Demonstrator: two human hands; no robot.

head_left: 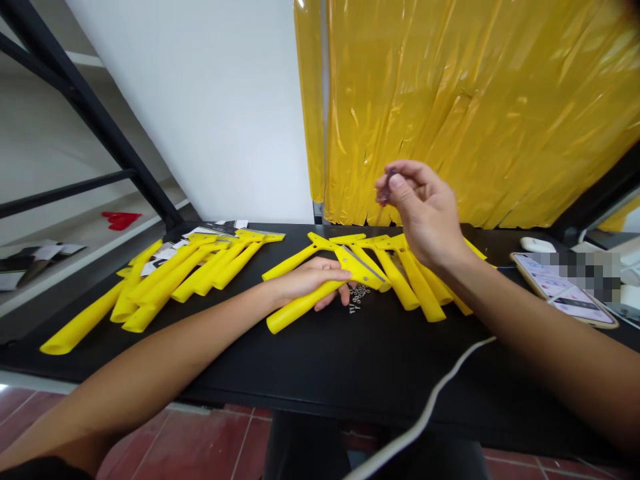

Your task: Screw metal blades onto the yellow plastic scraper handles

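A yellow plastic tube-handled scraper (320, 298) is clasped in the left hand (314, 275) over the middle of the black worktop (320, 367), handle slanting toward the near left corner, head below a slim purple-handled tool (389, 176) pinched by the right hand (425, 210).

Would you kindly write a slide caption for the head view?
Left hand holding a yellow scraper, right hand a screwdriver-like tool, above a black table.
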